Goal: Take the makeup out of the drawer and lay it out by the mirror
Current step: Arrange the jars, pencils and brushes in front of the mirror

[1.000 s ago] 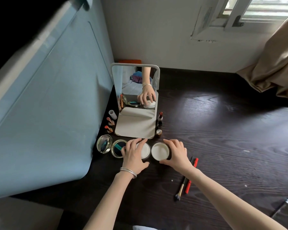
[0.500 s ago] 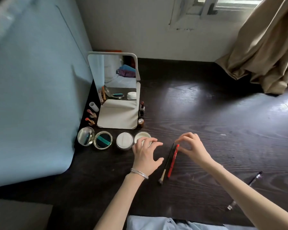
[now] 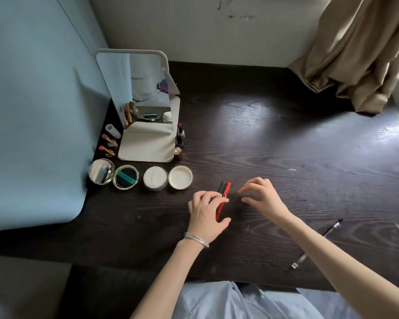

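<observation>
Since half a second ago the left hand (image 3: 206,209) has left the white lid (image 3: 180,177) and closed over the red pencil (image 3: 224,199), fingers and thumb curled round its lower half, while the right hand (image 3: 260,198) has let go and hovers just beside it, fingers loosely bent, holding nothing. At the far left a blue panel (image 3: 37,111) walls off the surface (image 3: 297,146) edge. Against it stand the lipsticks (image 3: 108,146), wedged between panel and mirror (image 3: 145,111). Before the mirror's base runs a row: a compact lid (image 3: 101,171), a compact (image 3: 125,177), a white jar (image 3: 155,178), then the white lid, all near the panel's lower corner. Two small bottles (image 3: 179,139) touch the mirror's right edge. A dark brush tip (image 3: 223,187) pokes out beside the pencil. Right of the hands the dark wood lies open to the curtain (image 3: 359,54). A pen (image 3: 318,242) lies near the front edge.
</observation>
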Available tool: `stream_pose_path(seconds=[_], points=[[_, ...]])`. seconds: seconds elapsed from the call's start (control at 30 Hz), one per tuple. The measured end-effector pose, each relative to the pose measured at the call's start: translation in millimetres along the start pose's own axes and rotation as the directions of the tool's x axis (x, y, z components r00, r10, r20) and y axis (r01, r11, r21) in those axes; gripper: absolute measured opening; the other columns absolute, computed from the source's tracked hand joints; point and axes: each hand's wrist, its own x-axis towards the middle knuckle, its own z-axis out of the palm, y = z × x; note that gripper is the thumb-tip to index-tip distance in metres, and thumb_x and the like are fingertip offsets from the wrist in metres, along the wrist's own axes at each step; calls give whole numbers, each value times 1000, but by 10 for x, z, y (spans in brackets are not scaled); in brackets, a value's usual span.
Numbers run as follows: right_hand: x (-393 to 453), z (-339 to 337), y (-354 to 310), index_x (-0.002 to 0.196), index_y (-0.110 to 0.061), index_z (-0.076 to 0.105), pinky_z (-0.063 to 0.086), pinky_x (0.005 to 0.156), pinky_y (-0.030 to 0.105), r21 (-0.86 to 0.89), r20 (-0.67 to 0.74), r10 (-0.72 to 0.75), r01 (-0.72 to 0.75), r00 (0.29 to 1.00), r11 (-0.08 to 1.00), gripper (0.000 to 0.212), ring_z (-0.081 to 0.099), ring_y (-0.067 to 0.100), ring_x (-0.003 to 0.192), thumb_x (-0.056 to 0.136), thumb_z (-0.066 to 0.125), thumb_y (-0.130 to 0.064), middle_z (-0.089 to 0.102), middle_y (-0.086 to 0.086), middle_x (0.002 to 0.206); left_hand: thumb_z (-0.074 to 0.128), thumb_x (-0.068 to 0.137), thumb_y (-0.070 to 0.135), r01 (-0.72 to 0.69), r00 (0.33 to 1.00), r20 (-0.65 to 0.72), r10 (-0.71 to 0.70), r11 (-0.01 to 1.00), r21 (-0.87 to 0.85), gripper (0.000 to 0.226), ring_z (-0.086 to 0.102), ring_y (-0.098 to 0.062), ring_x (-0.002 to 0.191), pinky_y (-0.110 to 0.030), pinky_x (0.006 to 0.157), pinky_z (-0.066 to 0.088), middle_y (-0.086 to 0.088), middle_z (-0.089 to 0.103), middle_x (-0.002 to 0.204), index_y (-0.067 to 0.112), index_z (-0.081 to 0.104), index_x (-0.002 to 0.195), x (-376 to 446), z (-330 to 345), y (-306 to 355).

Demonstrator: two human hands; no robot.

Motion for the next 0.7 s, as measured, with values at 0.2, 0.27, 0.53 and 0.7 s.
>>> stream_pose_path(seconds=[0.2, 0.27, 0.53, 0.7], points=[[-343, -258, 274, 95, -19, 71, 28, 88, 23, 23, -66, 70, -68, 995, 997, 20, 41, 16, 98, 76, 75, -14, 54, -5, 100, 72, 72, 36, -87, 994, 61, 89, 996, -34, 43, 36, -17, 118, -27, 89, 26, 10, 54, 121, 30, 62, 113, 89, 272, 424], [-514, -375, 401, 95, -20, 71, 28, 88, 23, 32, -87, 105, -102, 991, 994, 20, 41, 15, 97, 76, 75, -14, 54, -5, 99, 71, 72, 37, -119, 988, 92, 123, 992, -47, 43, 35, -17, 119, -26, 90, 24, 11, 54, 121, 30, 61, 113, 110, 392, 617], [-1245, -842, 970, 90, -19, 73, 34, 76, 11, 38, -135, 202, -198, 970, 979, 18, 45, 18, 90, 75, 76, -9, 57, -5, 93, 72, 71, 34, -194, 941, 251, 225, 971, -142, 43, 36, -18, 115, -31, 92, 30, 10, 55, 119, 28, 62, 113, 35, 1028, 1385], [-1507, -1030, 1298, 88, -18, 73, 32, 84, 27, -29, -160, 171, -178, 972, 984, 19, 46, 19, 90, 73, 76, -6, 55, -9, 92, 73, 71, 34, -162, 934, 299, 196, 977, -137, 42, 38, -18, 112, -30, 89, 29, 11, 55, 116, 28, 62, 111, -8, 1353, 1675]])
